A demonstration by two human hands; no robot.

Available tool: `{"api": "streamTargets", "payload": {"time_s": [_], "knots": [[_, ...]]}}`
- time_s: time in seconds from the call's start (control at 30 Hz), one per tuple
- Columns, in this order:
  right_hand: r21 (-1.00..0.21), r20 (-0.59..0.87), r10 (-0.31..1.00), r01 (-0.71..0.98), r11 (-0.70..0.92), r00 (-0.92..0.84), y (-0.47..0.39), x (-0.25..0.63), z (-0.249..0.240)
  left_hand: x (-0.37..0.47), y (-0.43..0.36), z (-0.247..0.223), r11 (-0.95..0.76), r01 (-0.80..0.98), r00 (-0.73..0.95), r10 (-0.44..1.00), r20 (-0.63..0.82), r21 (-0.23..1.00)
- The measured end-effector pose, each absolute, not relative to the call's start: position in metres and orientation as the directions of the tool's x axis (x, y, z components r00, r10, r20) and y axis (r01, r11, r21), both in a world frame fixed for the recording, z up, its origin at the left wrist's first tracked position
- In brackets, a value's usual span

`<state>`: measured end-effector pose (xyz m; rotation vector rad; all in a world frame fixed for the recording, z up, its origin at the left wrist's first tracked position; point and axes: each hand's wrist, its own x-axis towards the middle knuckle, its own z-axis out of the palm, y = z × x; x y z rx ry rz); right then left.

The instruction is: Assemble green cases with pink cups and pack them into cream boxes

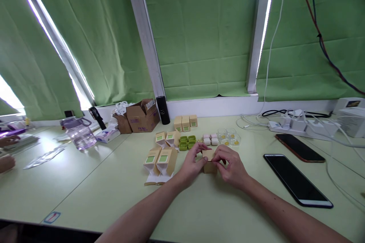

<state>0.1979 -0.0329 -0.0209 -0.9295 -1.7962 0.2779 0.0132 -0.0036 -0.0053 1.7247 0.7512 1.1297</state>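
Note:
A small brown cardboard box point(210, 168) stands on the table between my two hands. My left hand point(196, 159) is closed round its left side, thumb at the front. With pinched fingers, my right hand point(228, 162) grips the upper right edge by the lid. Just behind are green square cups point(187, 142), white-and-pink small pieces point(210, 139) and clear cups with yellow bottoms point(229, 137). Left of my hands lie open brown boxes with green labels point(162, 159). Several closed boxes of the same kind point(185, 123) stand further back.
Two phones point(296, 178) lie to the right, near a white power strip point(302, 129) with cables. Back left are a large carton point(142, 115), a black cylinder point(162, 110) and a clear water jug point(78, 133). Another person's hand point(7, 163) shows at the far left.

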Motion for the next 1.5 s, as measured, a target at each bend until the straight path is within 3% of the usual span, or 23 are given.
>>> {"api": "streamTargets", "payload": {"time_s": [0.33, 0.67, 0.83, 0.97, 1.3, 1.5], "knots": [[-0.603, 0.629, 0.754, 0.494, 0.626, -0.188, -0.034, 0.201, -0.017, 0.013, -0.008, 0.000, -0.408, 0.012, 0.395, 0.840, 0.371, 0.913], [-0.670, 0.581, 0.813, 0.586, 0.456, 0.031, -0.020, 0.207, -0.022, 0.013, 0.002, -0.010, -0.349, 0.002, 0.306, 0.893, 0.332, 0.937], [-0.626, 0.631, 0.768, 0.514, 0.586, -0.108, -0.030, 0.204, -0.019, 0.013, 0.000, -0.007, -0.334, 0.006, 0.295, 0.901, 0.318, 0.942], [-0.606, 0.608, 0.778, 0.541, 0.583, -0.158, -0.033, 0.202, -0.020, 0.013, 0.001, -0.007, -0.342, 0.027, 0.270, 0.907, 0.322, 0.939], [-0.727, 0.537, 0.842, 0.535, 0.430, 0.054, -0.014, 0.206, -0.030, 0.013, 0.009, -0.010, -0.424, 0.142, 0.180, 0.900, 0.398, 0.894], [-0.831, 0.482, 0.862, 0.392, 0.395, 0.154, -0.006, 0.208, -0.035, 0.012, 0.006, -0.006, -0.431, 0.196, 0.161, 0.900, 0.405, 0.881]]}}
